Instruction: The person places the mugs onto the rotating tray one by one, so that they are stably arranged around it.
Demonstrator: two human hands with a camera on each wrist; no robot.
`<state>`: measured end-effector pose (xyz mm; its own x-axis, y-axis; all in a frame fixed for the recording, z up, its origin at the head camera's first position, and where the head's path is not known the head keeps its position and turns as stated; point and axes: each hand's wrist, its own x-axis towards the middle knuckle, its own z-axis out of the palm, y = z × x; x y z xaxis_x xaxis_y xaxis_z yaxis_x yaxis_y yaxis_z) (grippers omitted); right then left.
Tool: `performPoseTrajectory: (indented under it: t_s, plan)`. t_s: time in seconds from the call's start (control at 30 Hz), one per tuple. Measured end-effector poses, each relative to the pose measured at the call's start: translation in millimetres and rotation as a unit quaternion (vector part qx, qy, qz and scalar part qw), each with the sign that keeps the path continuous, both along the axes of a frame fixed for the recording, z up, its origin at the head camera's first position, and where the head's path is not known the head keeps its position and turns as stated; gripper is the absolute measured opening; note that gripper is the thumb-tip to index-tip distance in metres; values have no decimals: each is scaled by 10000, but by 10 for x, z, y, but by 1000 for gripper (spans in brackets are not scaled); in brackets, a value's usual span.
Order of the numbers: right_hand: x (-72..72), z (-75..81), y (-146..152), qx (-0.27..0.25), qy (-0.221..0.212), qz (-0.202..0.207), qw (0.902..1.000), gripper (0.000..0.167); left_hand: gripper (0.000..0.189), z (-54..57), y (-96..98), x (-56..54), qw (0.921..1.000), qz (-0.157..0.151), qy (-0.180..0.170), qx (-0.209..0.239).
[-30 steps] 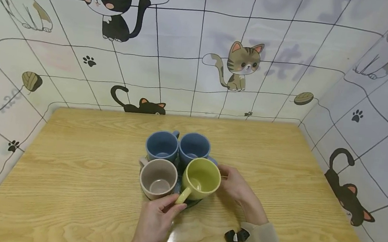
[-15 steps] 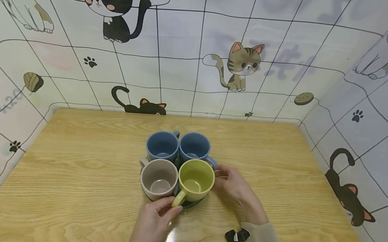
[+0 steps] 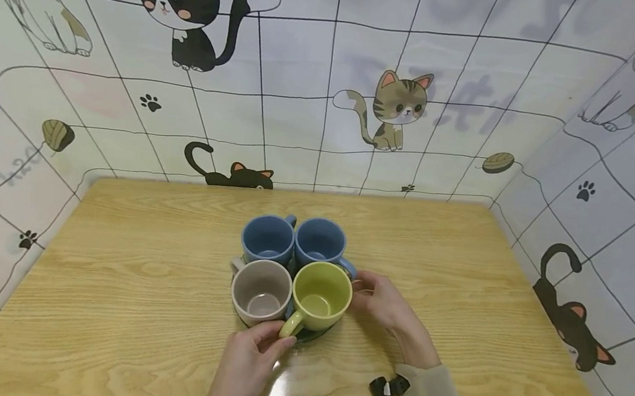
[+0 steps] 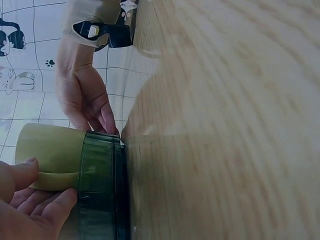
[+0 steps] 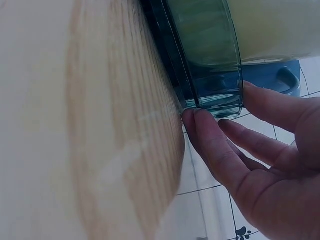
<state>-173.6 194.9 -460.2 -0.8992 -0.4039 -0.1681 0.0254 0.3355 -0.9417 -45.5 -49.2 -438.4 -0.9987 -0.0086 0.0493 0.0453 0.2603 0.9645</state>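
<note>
In the head view, my left hand (image 3: 246, 363) pinches the handle of a yellow mug (image 3: 321, 293) between thumb and fingers. The mug stands in a round green glass dish (image 4: 97, 200), whose low wall surrounds its base in the left wrist view. Beside it in the dish are a greyish-pink mug (image 3: 261, 293) on the left and two blue mugs (image 3: 267, 238) behind, close together. My right hand (image 3: 390, 307) holds the dish's right side. In the right wrist view, the thumb is at the glass rim and fingertips (image 5: 202, 116) are at the base.
A light wooden table (image 3: 136, 295) carries the dish near its middle. White cloth walls (image 3: 291, 116) printed with cats and grid lines rise behind and at both sides. A black strap device (image 3: 388, 388) sits at the right wrist by the sleeve.
The yellow mug has moved a little left and down, from a tilted position to sitting level beside the greyish-pink mug. My left hand moved with it; my right hand has stayed at the dish.
</note>
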Motion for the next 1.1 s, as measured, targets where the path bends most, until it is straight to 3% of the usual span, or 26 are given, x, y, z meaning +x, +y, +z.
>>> performPoseTrajectory:
  t_s: [0.23,0.47,0.63,0.87,1.0,1.1]
  plan:
    - [-8,6,22,5,-38,-84,10000,38,20,-10,3,-20,9999,-133,7,-54]
    - [-8,28,44,8,25,-59,10000,41,50,-7,-42,-8,9926,-383,96,-1148]
    - [-17,20,39,-43,-53,-55,10000,42,54,26,-123,46,9885,-545,32,-1408]
    - [-21,28,106,162,-87,-194,9996,38,56,82,-333,139,9828,-1041,-17,-1526]
    - [29,151,174,252,10,-392,9989,32,55,102,-529,141,9765,-1303,-60,-1716]
    - [96,277,242,765,348,-530,9951,34,50,103,-697,118,9722,-1369,-117,-1896]
